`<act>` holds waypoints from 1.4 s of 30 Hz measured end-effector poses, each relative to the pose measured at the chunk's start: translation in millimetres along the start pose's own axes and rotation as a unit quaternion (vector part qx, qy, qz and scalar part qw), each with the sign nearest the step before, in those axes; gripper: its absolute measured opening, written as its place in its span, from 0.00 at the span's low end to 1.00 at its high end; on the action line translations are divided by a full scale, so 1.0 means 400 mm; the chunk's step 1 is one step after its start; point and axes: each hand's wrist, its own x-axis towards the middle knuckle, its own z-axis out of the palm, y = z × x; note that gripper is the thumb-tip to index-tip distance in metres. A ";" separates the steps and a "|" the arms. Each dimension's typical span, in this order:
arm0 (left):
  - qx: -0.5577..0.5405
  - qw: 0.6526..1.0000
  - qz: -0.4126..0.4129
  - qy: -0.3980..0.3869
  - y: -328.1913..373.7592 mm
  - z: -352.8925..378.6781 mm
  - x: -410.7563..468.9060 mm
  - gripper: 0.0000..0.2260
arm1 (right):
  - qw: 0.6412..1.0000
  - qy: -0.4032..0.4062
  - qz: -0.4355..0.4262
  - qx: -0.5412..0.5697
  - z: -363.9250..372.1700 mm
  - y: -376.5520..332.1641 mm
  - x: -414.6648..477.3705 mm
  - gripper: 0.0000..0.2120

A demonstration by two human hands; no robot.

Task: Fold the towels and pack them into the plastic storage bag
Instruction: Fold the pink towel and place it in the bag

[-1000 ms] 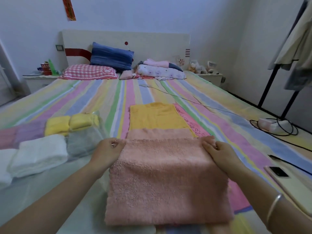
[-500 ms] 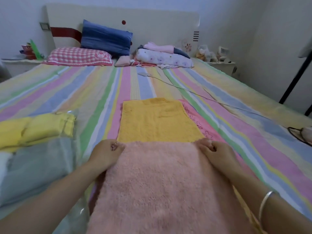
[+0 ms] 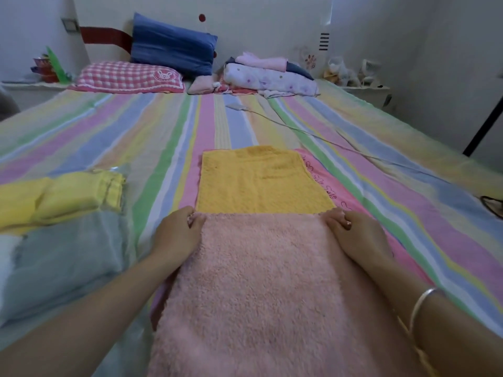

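A fluffy pink towel (image 3: 261,289) lies folded flat on the striped bed in front of me. My left hand (image 3: 177,235) pinches its far left corner and my right hand (image 3: 353,232) pinches its far right corner. Beyond the pink towel an orange-yellow towel (image 3: 258,180) lies flat, on top of a thin pink printed towel (image 3: 334,186). On the left, the clear plastic storage bag (image 3: 119,172) holds folded yellow towels (image 3: 62,194) and a grey towel (image 3: 68,257); a white towel (image 3: 6,257) shows at the left edge.
The striped bed sheet (image 3: 136,137) stretches ahead. At the headboard lie a blue pillow (image 3: 171,44), a checked pink pillow (image 3: 128,80) and folded bedding (image 3: 269,77). A white cable (image 3: 313,131) crosses the bed to the right. Bedside tables stand at both far corners.
The pink towel's far edge has been carried forward over its lower layer up to the orange-yellow towel. The head has moved closer and lower, and both hands keep their corners.
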 end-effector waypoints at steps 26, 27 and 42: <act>-0.290 0.927 -0.168 -0.170 0.074 -0.307 -0.530 0.04 | 0.960 -0.091 0.188 0.185 -0.241 -0.009 -0.572 0.15; -0.303 0.925 -0.162 -0.165 0.072 -0.308 -0.533 0.04 | 0.957 -0.096 0.191 0.199 -0.244 -0.008 -0.582 0.16; -0.236 0.964 -0.029 -0.118 0.062 -0.378 -0.473 0.04 | 0.942 -0.071 0.167 0.281 -0.284 -0.012 -0.582 0.12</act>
